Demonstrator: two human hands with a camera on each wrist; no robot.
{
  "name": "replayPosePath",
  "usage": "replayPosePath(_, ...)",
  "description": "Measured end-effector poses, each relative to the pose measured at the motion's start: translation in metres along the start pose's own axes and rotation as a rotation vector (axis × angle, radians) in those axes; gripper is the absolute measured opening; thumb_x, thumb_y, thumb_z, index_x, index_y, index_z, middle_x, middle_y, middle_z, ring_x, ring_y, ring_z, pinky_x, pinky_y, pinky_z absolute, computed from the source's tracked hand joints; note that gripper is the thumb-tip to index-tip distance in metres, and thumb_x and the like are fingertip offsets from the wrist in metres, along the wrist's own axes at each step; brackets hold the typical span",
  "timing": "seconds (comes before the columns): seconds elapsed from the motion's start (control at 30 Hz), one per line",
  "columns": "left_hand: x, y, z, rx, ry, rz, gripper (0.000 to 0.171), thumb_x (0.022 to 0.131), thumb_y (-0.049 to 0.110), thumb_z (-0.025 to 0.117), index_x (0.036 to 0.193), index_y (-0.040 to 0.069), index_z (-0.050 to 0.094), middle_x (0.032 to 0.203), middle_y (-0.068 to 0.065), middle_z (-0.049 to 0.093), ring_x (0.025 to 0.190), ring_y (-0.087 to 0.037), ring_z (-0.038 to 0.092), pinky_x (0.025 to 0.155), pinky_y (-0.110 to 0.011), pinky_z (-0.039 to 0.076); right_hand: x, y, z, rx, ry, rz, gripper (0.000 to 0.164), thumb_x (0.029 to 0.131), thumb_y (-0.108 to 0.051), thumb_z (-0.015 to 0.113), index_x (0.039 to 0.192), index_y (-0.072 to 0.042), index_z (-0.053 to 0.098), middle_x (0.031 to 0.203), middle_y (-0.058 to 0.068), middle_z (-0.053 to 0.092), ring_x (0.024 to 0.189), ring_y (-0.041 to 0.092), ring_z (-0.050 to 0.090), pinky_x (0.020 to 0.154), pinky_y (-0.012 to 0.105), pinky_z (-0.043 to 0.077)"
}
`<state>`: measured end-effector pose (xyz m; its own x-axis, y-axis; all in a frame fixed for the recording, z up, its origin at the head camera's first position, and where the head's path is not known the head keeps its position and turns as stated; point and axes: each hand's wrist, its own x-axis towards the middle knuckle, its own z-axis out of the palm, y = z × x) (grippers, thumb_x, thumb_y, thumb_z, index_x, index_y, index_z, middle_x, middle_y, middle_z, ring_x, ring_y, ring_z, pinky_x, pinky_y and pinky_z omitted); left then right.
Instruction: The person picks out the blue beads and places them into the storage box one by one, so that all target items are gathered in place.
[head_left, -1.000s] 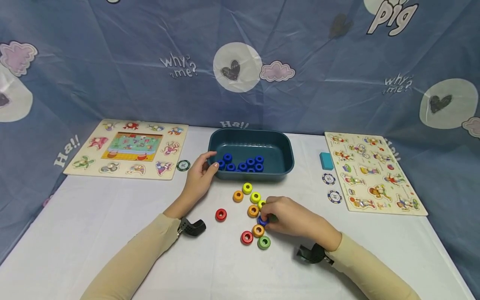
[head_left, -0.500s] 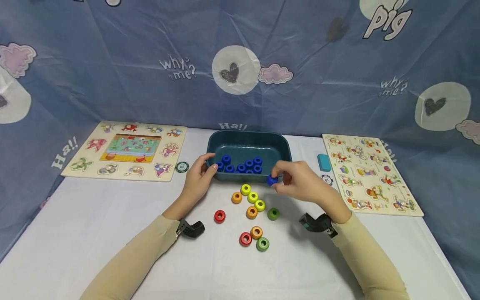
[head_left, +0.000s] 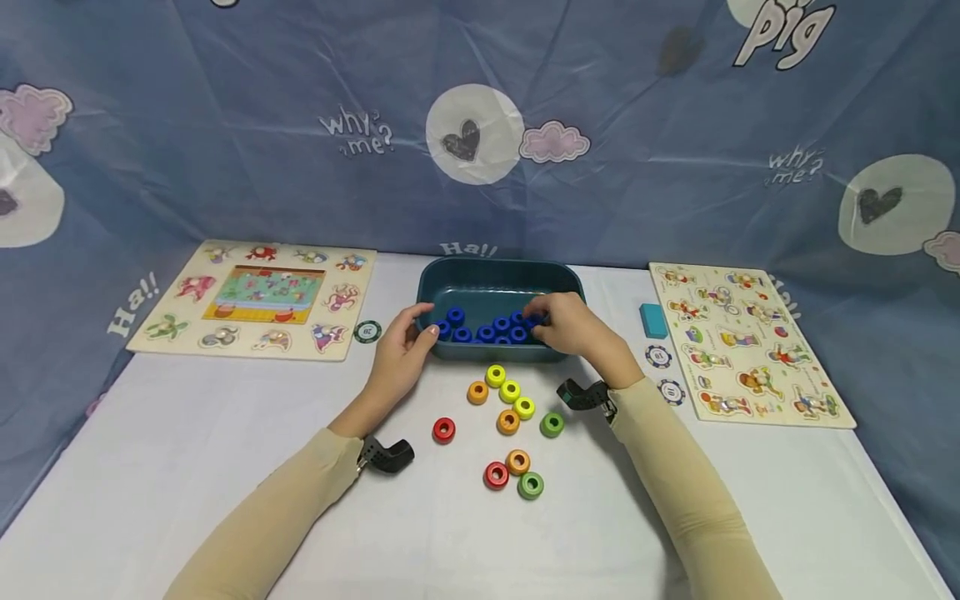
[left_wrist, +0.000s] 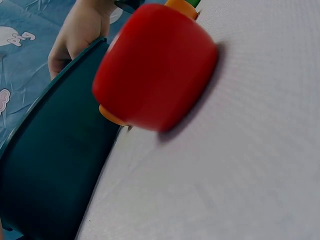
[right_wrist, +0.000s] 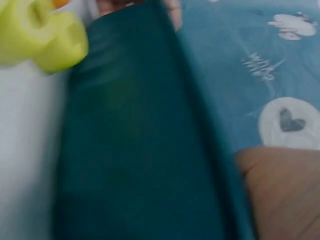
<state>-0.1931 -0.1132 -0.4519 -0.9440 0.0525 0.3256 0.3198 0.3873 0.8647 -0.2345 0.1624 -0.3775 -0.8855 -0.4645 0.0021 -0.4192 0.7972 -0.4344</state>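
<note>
A dark teal plastic tub (head_left: pixel 502 353) holds several blue ring-shaped beads (head_left: pixel 486 334). My left hand (head_left: pixel 399 354) grips its left front corner, thumb at the rim. Inside the right end, my right hand (head_left: pixel 573 325) pinches one blue bead (head_left: pixel 534 320) between thumb and fingers, low beside the others. In front of the tub lie yellow beads (head_left: pixel 510 391), orange beads (head_left: pixel 508 422), green beads (head_left: pixel 552 425) and red beads (head_left: pixel 496 476). A red bead (left_wrist: pixel 155 67) looms large in the left wrist view. The tub's wall (right_wrist: pixel 135 125) fills much of the right wrist view, hiding the fingertips.
A wooden peg puzzle board (head_left: pixel 349 287) lies at the left, and another puzzle board (head_left: pixel 738 358) at the right. Beside the right board are a teal block (head_left: pixel 653 321) and two chips (head_left: pixel 671 392). One dark chip (head_left: pixel 367 332) lies left of the tub. A printed blue curtain (head_left: pixel 645 208) hangs behind.
My right hand has picked a blue bead from among the loose ones, lifted it over the tub's front rim and brought it down inside. The left hand stays at the tub's corner.
</note>
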Motion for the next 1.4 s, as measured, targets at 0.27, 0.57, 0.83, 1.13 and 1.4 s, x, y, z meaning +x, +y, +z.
replayPosePath(0.27, 0.001, 0.002, -0.001, -0.003, -0.008, 0.003, 0.038, 0.097, 0.017, 0.057, 0.134, 0.009, 0.054, 0.084, -0.004, 0.044, 0.063, -0.016, 0.037, 0.057, -0.023, 0.031, 0.002, 0.000, 0.005, -0.008, -0.002, 0.063, 0.027, 0.087, -0.008, 0.064, 0.112, -0.011, 0.071, 0.107, 0.013, 0.068, 0.089, 0.024, 0.057, 0.077, 0.040, 0.047)
replayPosePath(0.57, 0.002, 0.001, 0.001, -0.012, -0.011, -0.010, 0.038, 0.097, 0.018, 0.057, 0.134, 0.011, 0.054, 0.085, -0.005, 0.044, 0.065, -0.017, 0.038, 0.057, -0.024, 0.032, 0.003, 0.000, 0.005, -0.006, -0.048, 0.098, 0.026, 0.090, -0.008, 0.062, 0.115, -0.012, 0.070, 0.119, 0.015, 0.066, 0.109, 0.029, 0.062, 0.089, 0.045, 0.050)
replayPosePath(0.83, 0.002, 0.002, 0.002, -0.020, -0.017, -0.009, 0.039, 0.097, 0.017, 0.057, 0.134, 0.009, 0.053, 0.085, -0.008, 0.046, 0.063, -0.016, 0.037, 0.056, -0.023, 0.031, 0.002, -0.001, 0.006, 0.008, -0.038, 0.116, 0.026, 0.092, -0.005, 0.057, 0.115, -0.009, 0.069, 0.113, 0.014, 0.069, 0.107, 0.028, 0.064, 0.090, 0.044, 0.051)
replayPosePath(1.13, 0.002, 0.001, 0.001, -0.015, -0.019, -0.017, 0.039, 0.097, 0.017, 0.056, 0.135, 0.009, 0.053, 0.085, -0.008, 0.046, 0.062, -0.015, 0.037, 0.056, -0.022, 0.031, 0.000, 0.001, 0.009, 0.029, 0.016, 0.073, 0.031, 0.091, 0.001, 0.052, 0.116, -0.006, 0.068, 0.110, 0.014, 0.069, 0.104, 0.028, 0.065, 0.089, 0.043, 0.052)
replayPosePath(1.4, 0.000, 0.000, 0.000, -0.010, -0.013, -0.023, 0.039, 0.097, 0.017, 0.056, 0.135, 0.010, 0.053, 0.087, -0.007, 0.046, 0.062, -0.014, 0.036, 0.055, -0.022, 0.031, 0.001, 0.002, 0.013, 0.062, 0.065, 0.041, 0.031, 0.091, 0.000, 0.053, 0.119, -0.006, 0.066, 0.107, 0.014, 0.069, 0.095, 0.025, 0.064, 0.081, 0.040, 0.051)
